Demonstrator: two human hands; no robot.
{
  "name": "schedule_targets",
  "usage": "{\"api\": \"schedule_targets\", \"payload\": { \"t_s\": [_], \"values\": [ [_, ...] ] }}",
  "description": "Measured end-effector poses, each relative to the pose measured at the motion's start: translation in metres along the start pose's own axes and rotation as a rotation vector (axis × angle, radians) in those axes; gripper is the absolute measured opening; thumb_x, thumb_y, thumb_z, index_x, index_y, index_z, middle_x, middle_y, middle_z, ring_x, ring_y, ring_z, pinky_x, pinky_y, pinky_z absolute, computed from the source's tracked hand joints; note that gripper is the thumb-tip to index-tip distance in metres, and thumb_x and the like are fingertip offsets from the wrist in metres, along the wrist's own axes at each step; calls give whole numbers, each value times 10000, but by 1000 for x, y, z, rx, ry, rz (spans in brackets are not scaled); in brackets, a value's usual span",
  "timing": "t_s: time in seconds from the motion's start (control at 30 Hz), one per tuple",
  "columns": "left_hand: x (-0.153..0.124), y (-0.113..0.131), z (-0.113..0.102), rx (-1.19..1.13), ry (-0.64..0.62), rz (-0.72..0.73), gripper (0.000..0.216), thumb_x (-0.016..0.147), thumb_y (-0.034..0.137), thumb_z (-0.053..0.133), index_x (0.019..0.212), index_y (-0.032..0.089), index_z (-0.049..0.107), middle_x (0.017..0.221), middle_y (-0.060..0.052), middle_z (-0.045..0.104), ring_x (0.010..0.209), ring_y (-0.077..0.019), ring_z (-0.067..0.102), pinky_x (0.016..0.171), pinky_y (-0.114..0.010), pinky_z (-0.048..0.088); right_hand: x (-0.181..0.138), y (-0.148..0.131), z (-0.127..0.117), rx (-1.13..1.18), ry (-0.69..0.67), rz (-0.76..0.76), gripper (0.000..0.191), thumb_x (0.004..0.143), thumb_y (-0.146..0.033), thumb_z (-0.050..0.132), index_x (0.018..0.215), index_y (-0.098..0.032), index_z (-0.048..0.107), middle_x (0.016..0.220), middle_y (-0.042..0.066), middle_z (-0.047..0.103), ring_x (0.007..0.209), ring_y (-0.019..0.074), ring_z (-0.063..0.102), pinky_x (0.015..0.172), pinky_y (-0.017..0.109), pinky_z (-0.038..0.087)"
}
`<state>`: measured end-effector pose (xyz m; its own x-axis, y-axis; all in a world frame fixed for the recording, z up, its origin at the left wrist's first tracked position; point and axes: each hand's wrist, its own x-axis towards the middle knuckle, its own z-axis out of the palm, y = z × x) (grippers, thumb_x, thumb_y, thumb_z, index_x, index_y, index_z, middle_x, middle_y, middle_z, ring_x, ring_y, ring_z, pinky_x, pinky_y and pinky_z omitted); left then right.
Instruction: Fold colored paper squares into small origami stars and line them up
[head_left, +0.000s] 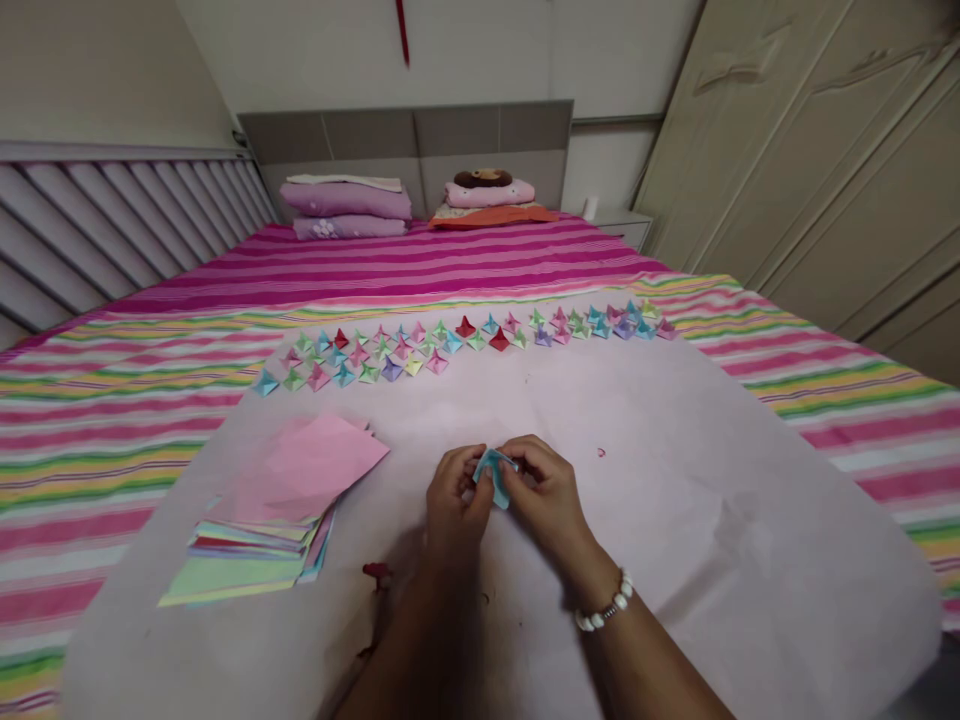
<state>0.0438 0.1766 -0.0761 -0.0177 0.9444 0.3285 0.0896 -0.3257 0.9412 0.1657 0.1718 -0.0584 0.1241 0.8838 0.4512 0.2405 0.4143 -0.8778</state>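
The left hand (459, 492) and right hand (546, 492), both nearly closed, pinch blue origami paper (492, 460) between them, presumably to control its folds, with the colored-paper stack (300, 472) handily left of the grip and origami pieces (391, 370) beyond it, apparently leaving working room.

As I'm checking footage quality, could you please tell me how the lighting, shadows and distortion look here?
Head view: dim, even light, with soft-edged shadows beside the forearms on the pale surface; head view: wide-angle distortion, with the panelled doors leaning at right; head view: creases on the blue paper look soft.
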Motion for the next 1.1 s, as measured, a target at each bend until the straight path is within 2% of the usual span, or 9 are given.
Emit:
{"api": "schedule_targets", "payload": {
  "t_s": [0.13,0.4,0.5,0.67,0.73,0.83,0.93,1.03,1.1],
  "values": [
    [0,2,-1,-174,0,-119,271,793,270,600,1050,184,605,906,-51,672,720,-143,624,635,-244,496,1,0,0,133,21,66,141,748,-124,576,782,-212,682,810,29,631,741,161,584,634,269,450],
    [3,20,-4,-252,-35,-127,233,780,298,620,959,161,680,1049,-86,668,982,-202,613,848,-298,482,3,-2,-6,384,15,316,82,706,-221,660,775,-206,701,771,19,662,666,153,567,600,263,438],
    [3,19,-4,-312,-83,-143,251,760,293,651,973,164,679,1056,-90,655,1002,-208,600,890,-322,468,4,0,-8,512,14,375,83,714,-232,677,786,-205,708,785,24,680,722,167,589,673,283,455],
    [3,12,0,-470,-120,-155,408,602,193,782,992,189,664,1053,-69,652,1003,-222,602,890,-348,478,5,-1,-9,758,-23,438,98,728,-231,668,806,-190,711,788,37,686,751,181,608,744,321,465],
    [4,13,0,-422,-104,-159,329,641,198,756,960,184,676,987,-56,673,948,-198,617,864,-322,482,5,-2,-8,808,-44,433,126,726,-222,659,837,-190,709,783,39,684,745,180,606,742,327,467],
    [5,16,-2,-271,-66,-195,154,747,255,665,868,167,701,772,-23,675,744,-143,617,724,-258,489,5,-4,-8,791,-82,416,182,690,-212,693,871,-196,702,691,10,649,666,157,576,688,311,460],
    [6,19,-6,-164,-56,-200,145,767,293,638,743,163,698,644,4,617,615,-115,552,601,-221,447,5,-2,-6,692,-71,421,197,642,-222,757,830,-197,702,591,-33,578,555,111,495,583,260,412],
    [7,18,-6,-151,-77,-151,173,767,300,639,671,161,676,687,-5,615,674,-123,550,638,-221,436,5,2,-5,630,-28,454,165,627,-257,786,742,-189,690,557,-46,548,504,84,433,513,228,345],
    [6,16,-5,-185,-92,-149,147,756,302,654,732,161,687,752,-17,631,737,-138,562,685,-231,439,5,5,-5,616,-21,475,170,623,-278,794,681,-182,666,536,-49,536,488,77,417,490,219,314]
  ]
}}
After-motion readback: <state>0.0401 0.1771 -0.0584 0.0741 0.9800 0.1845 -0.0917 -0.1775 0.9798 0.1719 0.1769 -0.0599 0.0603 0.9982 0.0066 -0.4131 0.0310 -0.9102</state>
